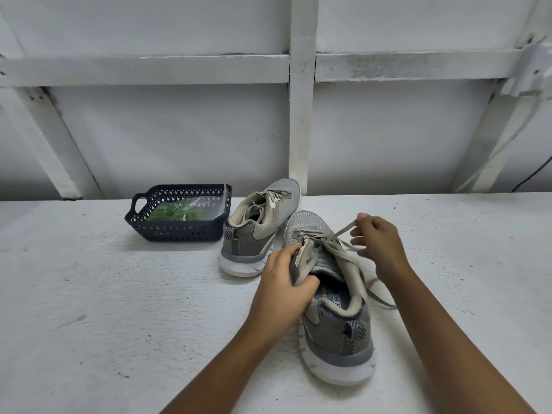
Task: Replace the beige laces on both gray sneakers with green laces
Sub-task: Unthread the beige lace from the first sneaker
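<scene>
Holds near sneaker (334,327) lengthwise, toe pointing away, left fingers (287,254) clamped on its collar, right fingers (362,234) pinching beige lace (346,229).

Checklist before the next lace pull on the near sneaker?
1. Left hand grips near sneaker: ok.
2. Right hand pinches beige lace: ok.
3. Lace out of all eyelets: not ok, lower rows threaded.
4. Far sneaker unlaced: not ok, beige lace in.
5. Green laces in basket: ok, bagged.
</scene>
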The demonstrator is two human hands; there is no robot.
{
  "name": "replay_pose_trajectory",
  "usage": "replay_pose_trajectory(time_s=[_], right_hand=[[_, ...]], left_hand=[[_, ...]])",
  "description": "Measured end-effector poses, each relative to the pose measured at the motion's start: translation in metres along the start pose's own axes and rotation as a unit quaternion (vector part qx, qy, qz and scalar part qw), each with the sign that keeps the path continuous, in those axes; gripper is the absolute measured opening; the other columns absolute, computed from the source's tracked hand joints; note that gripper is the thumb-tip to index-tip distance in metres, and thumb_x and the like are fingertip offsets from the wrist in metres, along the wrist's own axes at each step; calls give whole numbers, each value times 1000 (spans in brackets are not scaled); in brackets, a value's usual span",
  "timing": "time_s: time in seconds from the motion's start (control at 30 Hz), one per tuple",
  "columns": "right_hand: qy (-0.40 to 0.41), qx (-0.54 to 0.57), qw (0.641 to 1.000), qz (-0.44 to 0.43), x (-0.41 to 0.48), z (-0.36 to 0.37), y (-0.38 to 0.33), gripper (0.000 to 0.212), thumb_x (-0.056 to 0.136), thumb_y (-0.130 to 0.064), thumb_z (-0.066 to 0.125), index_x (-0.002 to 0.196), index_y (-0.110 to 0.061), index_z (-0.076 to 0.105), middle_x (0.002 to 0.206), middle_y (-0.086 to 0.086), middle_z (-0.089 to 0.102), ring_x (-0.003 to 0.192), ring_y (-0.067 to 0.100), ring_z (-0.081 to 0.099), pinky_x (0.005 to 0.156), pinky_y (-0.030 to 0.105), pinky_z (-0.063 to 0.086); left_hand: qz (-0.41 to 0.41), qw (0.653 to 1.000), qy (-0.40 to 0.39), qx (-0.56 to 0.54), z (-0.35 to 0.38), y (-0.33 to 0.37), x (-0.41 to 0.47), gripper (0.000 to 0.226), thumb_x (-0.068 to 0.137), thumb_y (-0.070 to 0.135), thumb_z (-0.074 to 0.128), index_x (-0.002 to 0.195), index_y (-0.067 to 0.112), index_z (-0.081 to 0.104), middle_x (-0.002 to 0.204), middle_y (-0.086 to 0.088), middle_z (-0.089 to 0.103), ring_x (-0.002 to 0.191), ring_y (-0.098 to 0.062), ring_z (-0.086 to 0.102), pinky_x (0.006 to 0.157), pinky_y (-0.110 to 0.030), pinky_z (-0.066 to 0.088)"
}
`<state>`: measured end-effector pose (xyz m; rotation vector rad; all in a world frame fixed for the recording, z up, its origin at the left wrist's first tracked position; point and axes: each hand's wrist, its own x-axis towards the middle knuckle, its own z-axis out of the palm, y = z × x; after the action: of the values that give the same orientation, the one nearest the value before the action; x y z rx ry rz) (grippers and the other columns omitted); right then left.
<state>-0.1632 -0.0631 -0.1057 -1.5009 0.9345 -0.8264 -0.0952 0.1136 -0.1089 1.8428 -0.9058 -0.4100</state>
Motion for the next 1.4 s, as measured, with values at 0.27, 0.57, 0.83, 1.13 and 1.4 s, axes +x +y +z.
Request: replay_pose_trajectory(time_s=[0.27,0.57,0.83,1.13,1.4], right_hand=[[-69,-157,981,-90,-3,10,6,25,92,-17,58,72,-4,61,62,0,55,59,10,47,54,16,35],[-32,-6,999,30,-1,-3,-3,30,98,-34,46,81,-14,61,70,0,58,61,14,53,56,24,39],[-48,-82,994,-54,-1,1,-2,25,95,-14,53,70,-14,56,65,1,58,59,14,52,55,23,41],[-117,-135,984,-11,-5,3,1,28,91,-33,59,74,-11,64,65,-1,57,61,11,50,56,24,38],[37,31,999,-24,4,-5,-2,17,97,-15,49,81,-16,54,70,2,62,63,13,58,54,25,44]], left_hand=[[-3,1000,-2,-14,2,-1,1,68,65,36,48,133,32,43,125,20,40,116,5,39,97,-16,30],[5,1000,-1,-10,2,-4,2,58,79,28,57,135,29,43,125,18,39,119,1,39,98,-17,29],[8,1000,2,-24,3,-5,2,69,65,36,47,133,30,44,125,18,41,117,4,39,97,-15,28],[2,1000,8,-26,4,-4,2,69,64,36,47,133,29,45,125,18,41,118,3,40,100,-19,31],[-2,1000,3,-13,2,-3,1,69,64,36,47,133,30,44,125,18,41,123,0,39,104,-22,31]])
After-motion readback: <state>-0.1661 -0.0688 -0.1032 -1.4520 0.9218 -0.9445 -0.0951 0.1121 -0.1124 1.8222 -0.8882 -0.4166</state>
